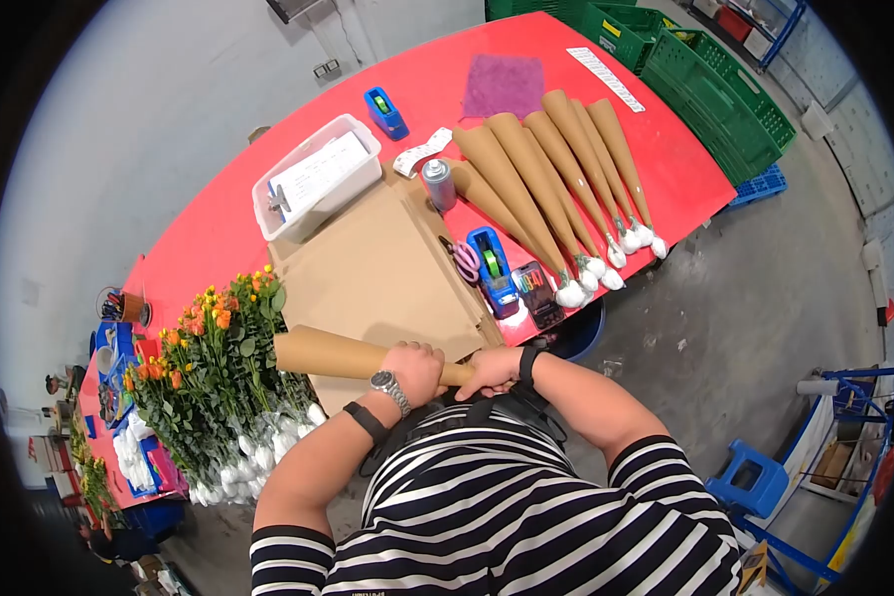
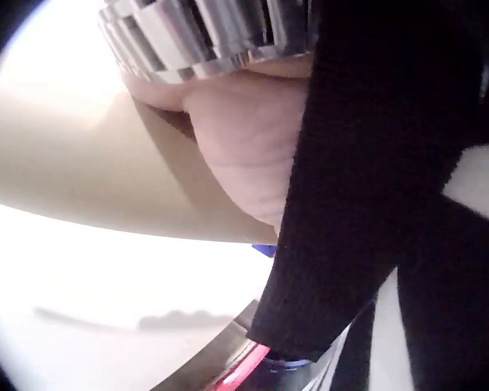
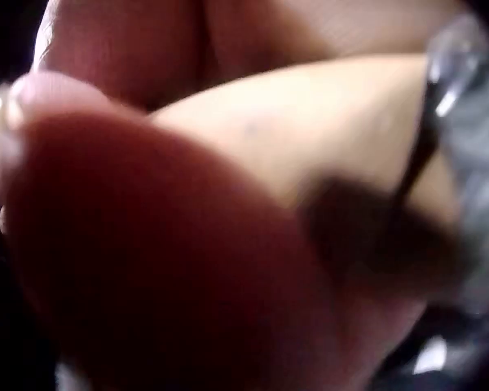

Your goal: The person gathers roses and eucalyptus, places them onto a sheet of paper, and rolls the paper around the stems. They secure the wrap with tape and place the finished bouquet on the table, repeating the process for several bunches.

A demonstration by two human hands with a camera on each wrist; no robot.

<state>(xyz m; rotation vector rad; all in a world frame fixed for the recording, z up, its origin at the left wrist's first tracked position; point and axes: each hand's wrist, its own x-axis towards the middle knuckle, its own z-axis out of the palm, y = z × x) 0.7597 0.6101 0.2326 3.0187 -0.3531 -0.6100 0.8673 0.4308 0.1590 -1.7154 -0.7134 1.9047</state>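
A brown paper cone (image 1: 328, 354) lies sideways in front of the striped shirt, its wide end pointing left. My left hand (image 1: 417, 370), with a metal watch at the wrist, grips the cone around its middle. At the narrow end, my right hand (image 1: 492, 372) curls its fingers and thumb around the paper. The right wrist view shows those fingers close up against the tan paper (image 3: 326, 114), with a shiny greyish-white piece (image 3: 477, 163) beside it. In the left wrist view the cone's side (image 2: 81, 179) runs under the heel of the left hand.
A stack of flat brown paper (image 1: 377, 268) lies ahead on the red table (image 1: 447, 89). Orange and yellow roses (image 1: 219, 348) with white-wrapped ends lie left. Several finished cones (image 1: 566, 169), scissors (image 1: 465, 260), a tape dispenser (image 1: 492, 273) and a phone (image 1: 538, 296) are right.
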